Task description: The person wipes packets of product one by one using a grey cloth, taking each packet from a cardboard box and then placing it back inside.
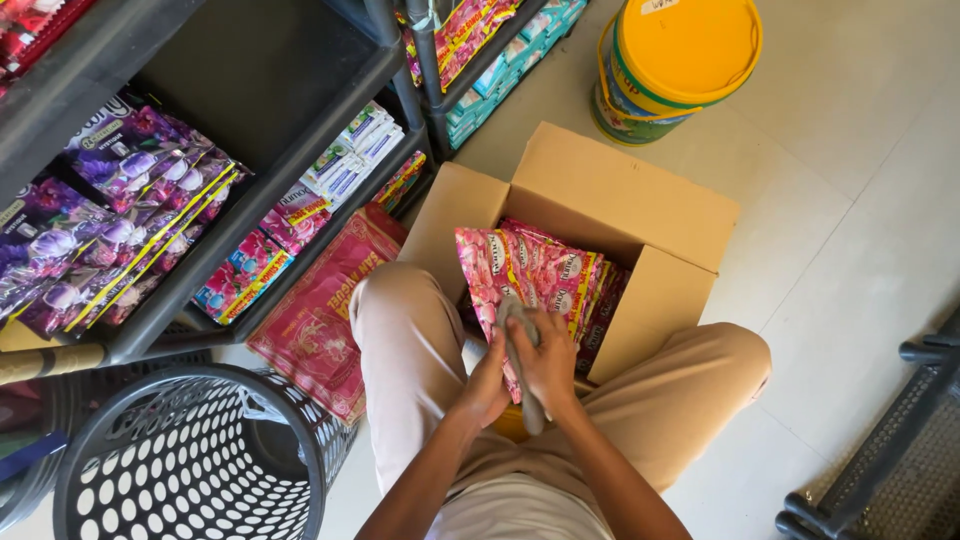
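Note:
I am squatting over an open cardboard box (620, 190) on the floor, knees on either side of it. A bundle of pink sachet packs (530, 270) stands up out of the box. My right hand (545, 365) presses a grey cloth (515, 320) against the lower front of the bundle. My left hand (485, 385) grips the bundle's lower edge from the left, fingers curled under it. More pink packs lie deeper in the box, mostly hidden by the bundle.
A dark metal shelf (290, 150) at left holds purple sachet strips (120, 220) and pink packs. A dark perforated basket (190, 460) stands at lower left, a red sack (320, 320) beside it, a yellow lidded bucket (680, 60) beyond the box, a black rack (890, 450) at right.

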